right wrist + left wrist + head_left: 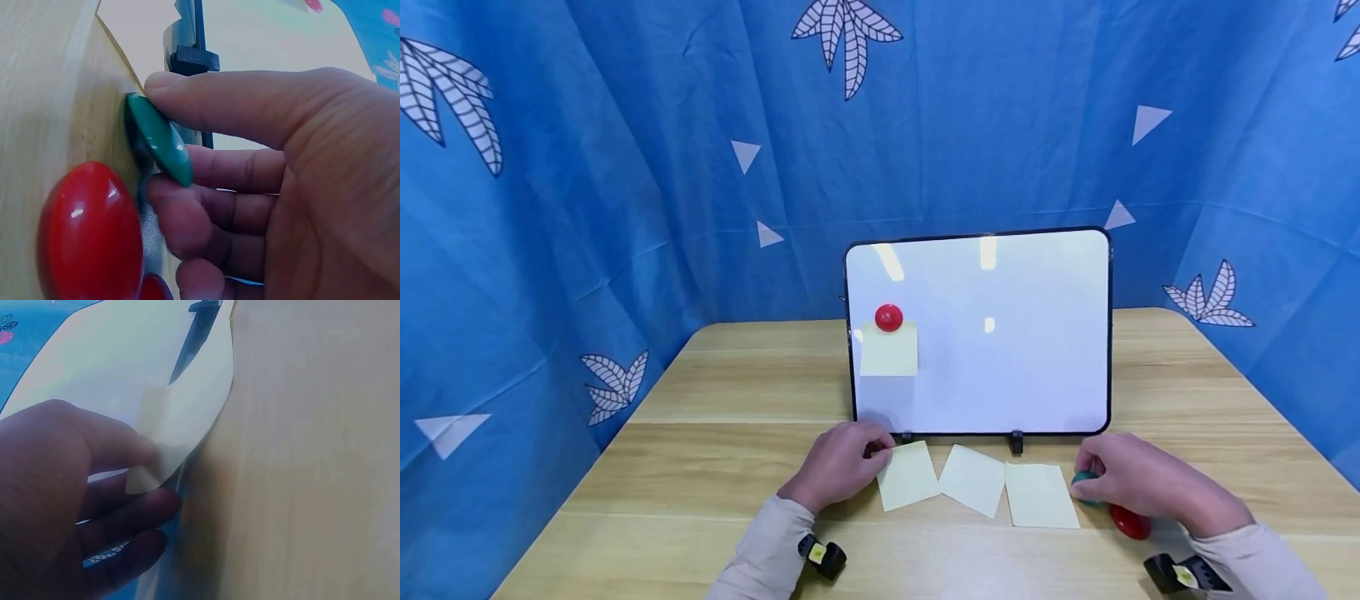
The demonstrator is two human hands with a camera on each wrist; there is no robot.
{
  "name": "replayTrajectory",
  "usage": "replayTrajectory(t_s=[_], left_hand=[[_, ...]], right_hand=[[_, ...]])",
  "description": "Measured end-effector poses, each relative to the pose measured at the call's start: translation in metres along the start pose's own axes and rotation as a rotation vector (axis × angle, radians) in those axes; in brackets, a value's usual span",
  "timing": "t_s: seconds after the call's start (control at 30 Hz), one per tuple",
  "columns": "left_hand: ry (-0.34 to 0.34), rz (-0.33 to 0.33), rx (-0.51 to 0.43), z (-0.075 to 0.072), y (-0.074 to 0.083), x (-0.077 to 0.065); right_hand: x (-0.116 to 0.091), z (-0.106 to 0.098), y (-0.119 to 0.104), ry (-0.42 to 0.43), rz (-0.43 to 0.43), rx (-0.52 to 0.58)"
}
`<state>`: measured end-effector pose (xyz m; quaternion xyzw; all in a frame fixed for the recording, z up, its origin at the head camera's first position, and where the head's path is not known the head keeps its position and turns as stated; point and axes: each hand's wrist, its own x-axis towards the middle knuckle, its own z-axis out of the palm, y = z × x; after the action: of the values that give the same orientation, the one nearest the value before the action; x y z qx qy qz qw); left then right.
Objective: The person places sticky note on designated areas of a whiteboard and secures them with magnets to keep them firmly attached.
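Note:
My left hand (842, 465) pinches the corner of a pale yellow paper note (910, 477) below the whiteboard (1000, 333). In the left wrist view the thumb lies over the note (203, 403), fingers behind it, and the paper bends up off the wood. At the right, my right hand (1138, 477) grips a glossy green round magnet (161, 140) between thumb and fingers, tilted on edge. Just beside that hand lies a red magnet (1130, 522) on the table. Another red piece (155, 289) shows partly behind it in the right wrist view.
Two more pale notes (973, 481) (1041, 496) lie in a row on the wooden table (760, 375). On the board, a red magnet (888, 317) sits at the top of a note (889, 354). Small black feet (1017, 442) hold the board upright before a blue curtain (1000, 150).

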<state>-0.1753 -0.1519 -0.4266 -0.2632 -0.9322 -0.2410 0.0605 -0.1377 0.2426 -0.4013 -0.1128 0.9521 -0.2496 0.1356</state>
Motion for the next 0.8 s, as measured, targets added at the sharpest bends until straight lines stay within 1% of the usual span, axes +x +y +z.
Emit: replayTrajectory(t_s=[0.1, 0.17, 0.33, 0.57, 0.8], left_hand=[[0.007, 0.004, -0.009, 0.0000, 0.0000, 0.0001], [0.013, 0.006, -0.013, 0.0001, -0.0002, -0.0001], [0.020, -0.006, -0.027, 0.0003, -0.0002, -0.0011], [0.027, -0.017, -0.055, -0.0004, 0.0005, -0.0008], [0.054, -0.011, -0.092, 0.0004, 0.0013, -0.0004]], right_hand=[[0.0006, 0.0001, -0.0013, 0.004, 0.012, -0.006], [0.0004, 0.0004, -0.0020, 0.012, 0.005, -0.011], [0.0006, 0.0013, -0.0035, 0.040, 0.006, -0.009], [0.0011, 0.0045, -0.0043, 0.107, -0.044, 0.009], [0.0028, 0.0071, -0.0066, 0.170, -0.060, 0.016]])
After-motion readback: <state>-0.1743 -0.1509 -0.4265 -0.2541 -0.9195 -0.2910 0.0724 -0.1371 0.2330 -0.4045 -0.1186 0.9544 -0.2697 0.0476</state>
